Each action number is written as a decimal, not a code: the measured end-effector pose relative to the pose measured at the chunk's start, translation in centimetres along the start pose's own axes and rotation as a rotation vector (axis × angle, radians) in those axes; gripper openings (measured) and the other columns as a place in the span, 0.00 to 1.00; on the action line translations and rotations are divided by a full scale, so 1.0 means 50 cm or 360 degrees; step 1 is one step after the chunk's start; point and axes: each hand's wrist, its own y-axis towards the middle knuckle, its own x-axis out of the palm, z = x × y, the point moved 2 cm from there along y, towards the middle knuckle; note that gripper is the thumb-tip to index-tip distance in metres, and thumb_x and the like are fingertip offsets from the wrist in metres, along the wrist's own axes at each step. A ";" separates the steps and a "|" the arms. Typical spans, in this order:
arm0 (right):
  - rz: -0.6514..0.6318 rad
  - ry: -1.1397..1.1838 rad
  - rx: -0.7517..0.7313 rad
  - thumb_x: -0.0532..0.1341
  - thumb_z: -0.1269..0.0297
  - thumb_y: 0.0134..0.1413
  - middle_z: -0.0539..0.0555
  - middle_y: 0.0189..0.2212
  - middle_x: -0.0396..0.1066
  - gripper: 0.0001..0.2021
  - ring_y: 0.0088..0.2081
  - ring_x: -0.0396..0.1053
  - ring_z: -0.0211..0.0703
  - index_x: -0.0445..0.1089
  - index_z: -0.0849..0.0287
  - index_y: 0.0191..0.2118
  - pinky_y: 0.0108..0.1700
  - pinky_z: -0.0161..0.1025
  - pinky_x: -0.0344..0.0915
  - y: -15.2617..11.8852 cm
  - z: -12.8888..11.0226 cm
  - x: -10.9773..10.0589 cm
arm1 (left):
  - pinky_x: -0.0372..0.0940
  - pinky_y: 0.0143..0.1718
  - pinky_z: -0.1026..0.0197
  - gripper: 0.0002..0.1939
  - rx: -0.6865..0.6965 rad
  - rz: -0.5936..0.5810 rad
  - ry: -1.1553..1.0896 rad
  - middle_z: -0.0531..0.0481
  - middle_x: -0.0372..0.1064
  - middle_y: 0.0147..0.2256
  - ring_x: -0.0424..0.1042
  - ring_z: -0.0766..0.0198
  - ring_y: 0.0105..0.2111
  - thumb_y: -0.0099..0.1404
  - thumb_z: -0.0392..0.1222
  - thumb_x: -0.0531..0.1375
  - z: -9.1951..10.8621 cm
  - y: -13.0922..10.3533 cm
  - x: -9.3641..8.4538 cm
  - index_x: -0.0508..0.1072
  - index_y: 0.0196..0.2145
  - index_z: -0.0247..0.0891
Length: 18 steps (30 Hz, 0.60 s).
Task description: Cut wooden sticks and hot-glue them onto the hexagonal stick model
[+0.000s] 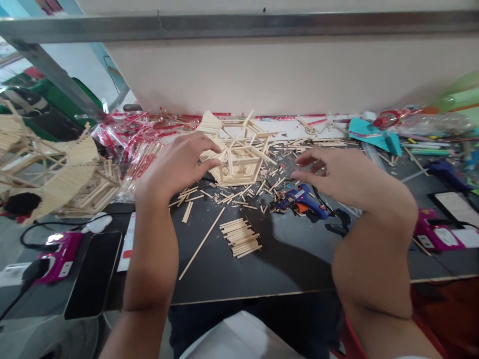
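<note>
Currently, the left hand (pixel 177 162), thumb and fingers parted, is by the wooden stick frame (pixel 243 174) on the counter (pixel 209 284), contact unclear; the right hand (pixel 335 172), loosely curled, thumb apart, hangs near the blue glue gun (pixel 312 200); short sticks (pixel 241 237) lie nearer the person.

L hand (pixel 175 162) & R hand (pixel 339 172) are bare, also forearms (pixel 151 254); top (pixel 243 339) is whitish, trousers (pixel 196 324) prob. dark blue, in shadow.
</note>
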 end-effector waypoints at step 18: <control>-0.0594 -0.0148 0.0396 0.65 0.50 0.60 0.61 0.43 0.82 0.16 0.44 0.78 0.58 0.77 0.56 0.46 0.45 0.52 0.71 0.022 0.056 -0.015 | 0.67 0.54 0.48 0.28 -0.0095 -0.0155 0.0359 0.36 0.68 0.61 0.68 0.42 0.60 0.73 0.50 0.64 0.057 0.015 0.052 0.66 0.64 0.35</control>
